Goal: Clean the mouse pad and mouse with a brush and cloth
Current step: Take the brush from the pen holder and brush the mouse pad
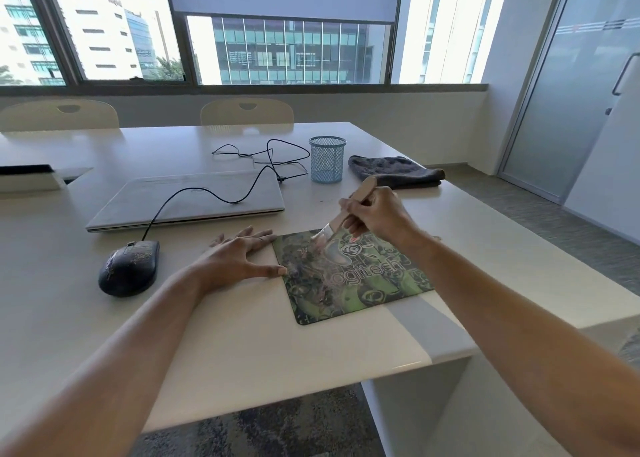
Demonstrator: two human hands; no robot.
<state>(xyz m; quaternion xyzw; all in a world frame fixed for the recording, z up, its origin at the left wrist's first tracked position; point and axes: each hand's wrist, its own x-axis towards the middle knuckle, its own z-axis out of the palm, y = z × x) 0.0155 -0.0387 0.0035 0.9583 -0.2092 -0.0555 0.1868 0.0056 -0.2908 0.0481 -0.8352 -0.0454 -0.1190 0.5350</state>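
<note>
A green patterned mouse pad (360, 283) lies near the table's right front corner, with dirt on its left half. My right hand (377, 216) grips the wooden handle of a brush (346, 211), and the pale bristles touch the pad's upper middle. My left hand (239, 257) lies flat on the table, fingers spread, thumb and fingertips against the pad's left edge. A black wired mouse (130, 268), speckled with dirt, sits to the left. A grey folded cloth (394, 171) lies at the back right.
A shut silver laptop (187, 198) lies behind my left hand, with the mouse cable (221, 193) draped across it. A blue mesh cup (327, 159) stands beside the cloth. The white table (259, 346) ends just right of the pad. Two chairs stand at the far side.
</note>
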